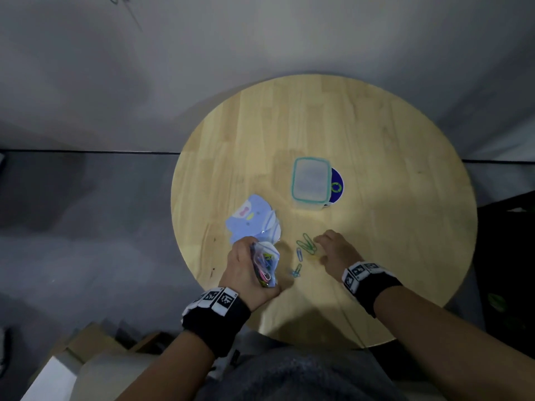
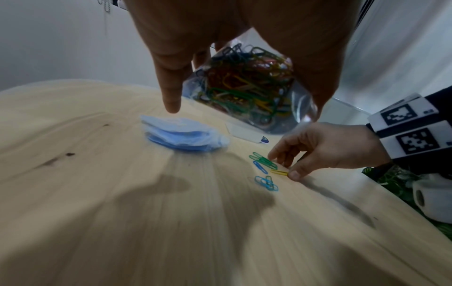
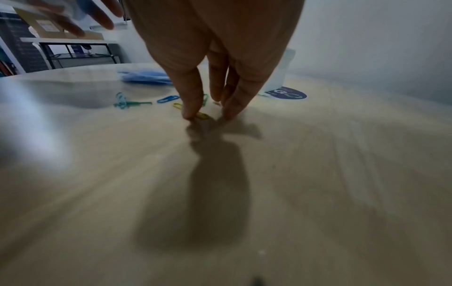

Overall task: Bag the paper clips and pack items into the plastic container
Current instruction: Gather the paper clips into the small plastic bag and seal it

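My left hand (image 1: 246, 267) grips a clear plastic bag (image 1: 265, 263) (image 2: 247, 87) stuffed with coloured paper clips, held just above the round wooden table (image 1: 376, 140). Several loose clips lie to its right: green ones (image 1: 306, 243) (image 2: 263, 161), a blue one (image 2: 260, 167), a light-blue cluster (image 1: 296, 270) (image 2: 266, 182) and a yellow one (image 2: 278, 172) (image 3: 201, 115). My right hand (image 1: 333, 250) (image 3: 210, 114) reaches down among them. Its thumb presses the yellow clip and its straight fingertips touch the table beside the green ones. The plastic container (image 1: 311, 180), teal-rimmed with its lid on, stands farther back.
A stack of pale blue cartoon-printed packets (image 1: 252, 219) (image 2: 181, 133) lies left of the container. A dark blue round sticker (image 1: 337, 186) shows under the container's right side. Cardboard boxes (image 1: 86, 357) sit on the floor at lower left. A wall stands close behind the table.
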